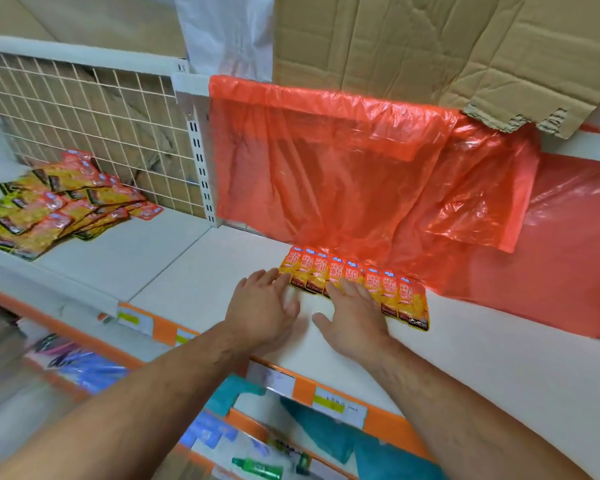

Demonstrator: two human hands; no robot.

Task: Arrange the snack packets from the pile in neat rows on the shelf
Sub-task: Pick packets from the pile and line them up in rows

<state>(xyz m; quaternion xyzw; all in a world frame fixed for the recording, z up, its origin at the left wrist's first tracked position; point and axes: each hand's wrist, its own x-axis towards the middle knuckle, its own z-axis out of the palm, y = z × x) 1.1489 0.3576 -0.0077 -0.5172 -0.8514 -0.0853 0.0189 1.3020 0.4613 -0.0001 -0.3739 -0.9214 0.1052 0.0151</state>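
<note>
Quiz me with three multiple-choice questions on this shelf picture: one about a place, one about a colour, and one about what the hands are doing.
1. Where does the loose pile of snack packets lie?
A. on the cardboard up top
B. on the shelf at the left, by the wire grid
C. on the floor

2. What colour is the plastic sheet behind the row of packets?
A. blue
B. green
C. red-orange

3. How are the left hand and right hand placed?
A. flat, fingers straight, at the row
B. both clenched into fists
C. lifting a packet into the air

Answers:
1 B: the heap sits against the grid at the far left.
2 C: the sheet hangs red-orange behind the row.
3 A: both palms face down, with fingertips touching the packets.
</note>
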